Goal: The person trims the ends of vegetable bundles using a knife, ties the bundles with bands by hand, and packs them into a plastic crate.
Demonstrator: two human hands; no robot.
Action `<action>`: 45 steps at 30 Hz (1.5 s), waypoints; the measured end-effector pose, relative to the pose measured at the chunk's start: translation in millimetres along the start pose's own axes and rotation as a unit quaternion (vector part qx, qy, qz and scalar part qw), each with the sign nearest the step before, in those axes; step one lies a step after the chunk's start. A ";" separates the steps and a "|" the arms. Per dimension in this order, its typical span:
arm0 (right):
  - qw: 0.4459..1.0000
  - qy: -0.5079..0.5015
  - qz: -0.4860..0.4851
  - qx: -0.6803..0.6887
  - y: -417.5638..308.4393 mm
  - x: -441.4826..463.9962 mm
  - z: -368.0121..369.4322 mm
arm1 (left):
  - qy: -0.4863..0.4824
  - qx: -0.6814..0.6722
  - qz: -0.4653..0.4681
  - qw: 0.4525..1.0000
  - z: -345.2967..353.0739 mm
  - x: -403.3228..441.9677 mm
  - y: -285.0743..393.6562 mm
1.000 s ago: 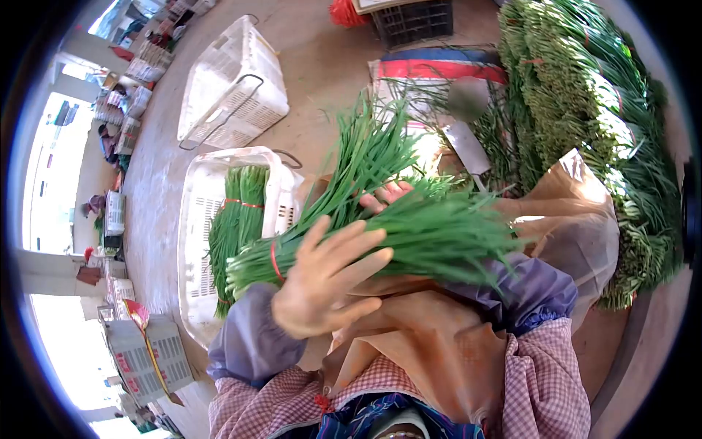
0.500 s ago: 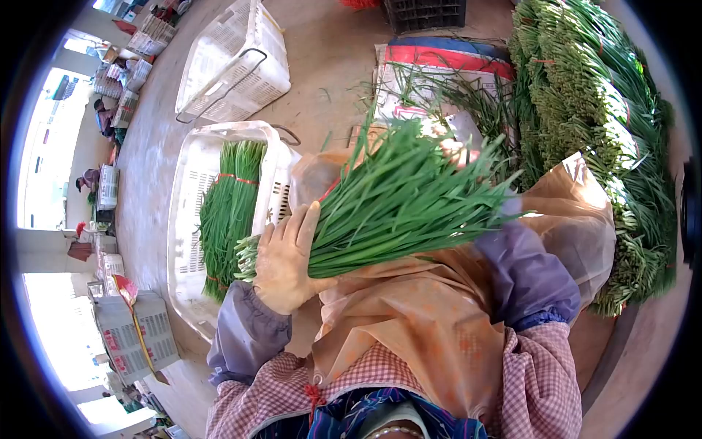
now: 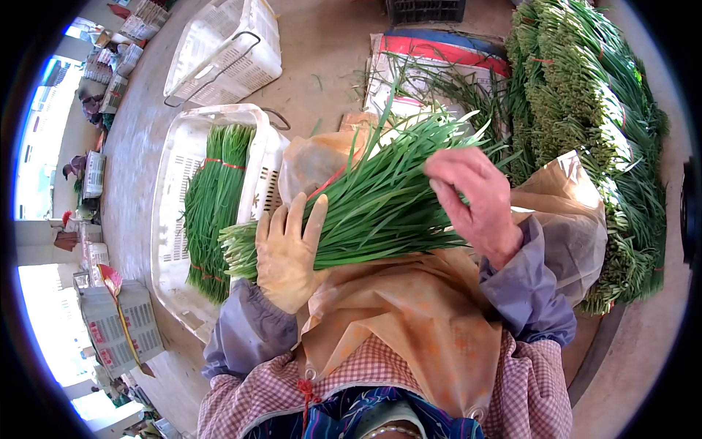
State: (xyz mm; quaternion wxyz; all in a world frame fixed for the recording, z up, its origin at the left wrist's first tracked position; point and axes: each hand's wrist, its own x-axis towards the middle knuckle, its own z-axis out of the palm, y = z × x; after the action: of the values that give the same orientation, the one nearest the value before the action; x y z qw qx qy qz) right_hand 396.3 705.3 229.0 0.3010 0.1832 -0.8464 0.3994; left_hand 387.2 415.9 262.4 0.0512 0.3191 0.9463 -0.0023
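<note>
Across the brown apron (image 3: 398, 314) lies a green leafy bundle (image 3: 365, 219), its pale stem ends toward 9 o'clock and its loose tips toward 2 o'clock. The person's left hand (image 3: 287, 252) rests on it near the stem ends, released, fingers extended beside a red tie (image 3: 327, 183). The right hand (image 3: 475, 197) is at the leafy end, fingers curled; whether it grips any leaves cannot be told. Toward 10 o'clock, a white crate (image 3: 167, 245) holds banded bundles (image 3: 219, 212); a second crate (image 3: 238, 69) stands at 11. Loose leaves (image 3: 468, 91) lie on a printed sheet (image 3: 402, 44) toward 12, and a tall pile of greens (image 3: 578, 139) fills 2 o'clock.
</note>
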 end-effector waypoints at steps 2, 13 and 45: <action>0.999 -0.015 0.037 -0.002 8.1 3.4 1.6 | -0.006 0.015 -0.007 1.000 -0.4 -2.3 3.6; 0.974 -0.085 -0.139 -0.155 -10.0 -8.0 27.7 | -0.007 0.020 -0.024 0.999 5.1 -4.7 5.2; 0.980 -0.159 -0.027 -0.120 -31.5 -33.5 48.9 | 0.026 0.018 -0.022 0.999 13.7 -1.3 6.8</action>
State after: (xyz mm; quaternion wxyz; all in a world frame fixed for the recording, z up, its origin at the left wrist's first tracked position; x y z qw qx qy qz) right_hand 421.0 649.9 200.4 0.1928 0.2303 -0.9198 0.2523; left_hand 393.7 420.0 249.1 0.0210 0.2988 0.9540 -0.0120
